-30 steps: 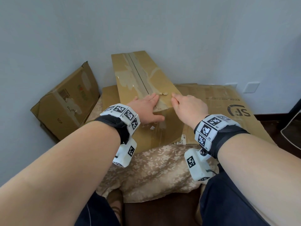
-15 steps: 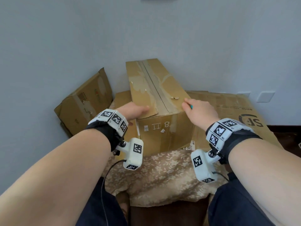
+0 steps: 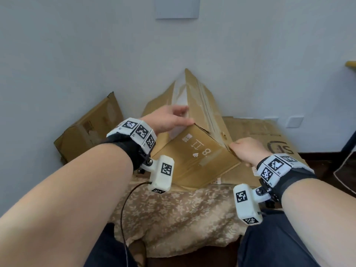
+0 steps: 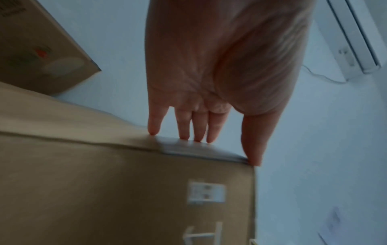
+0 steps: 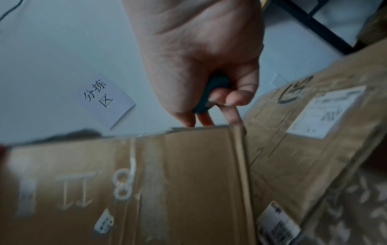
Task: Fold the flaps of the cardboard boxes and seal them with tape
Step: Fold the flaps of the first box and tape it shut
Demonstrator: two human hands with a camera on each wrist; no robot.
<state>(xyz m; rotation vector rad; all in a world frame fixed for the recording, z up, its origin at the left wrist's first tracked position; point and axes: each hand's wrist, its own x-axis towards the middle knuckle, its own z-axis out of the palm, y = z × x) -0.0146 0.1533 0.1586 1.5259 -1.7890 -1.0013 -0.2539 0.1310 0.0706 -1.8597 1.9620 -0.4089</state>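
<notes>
My left hand lies flat on the tipped long box; my right hand grips its right corner and a dark blue thing.

Long brown cardboard box, tilted on one edge atop the floral cloth, old tape along its seam, "8" printed on the near end.

A pale blue-grey wall rises beyond both hands. A white wall socket sits low on it past the right hand, and a paper note with handwritten characters hangs higher. A floral beige cloth spreads below the wrists, dark floor to the right.
</notes>
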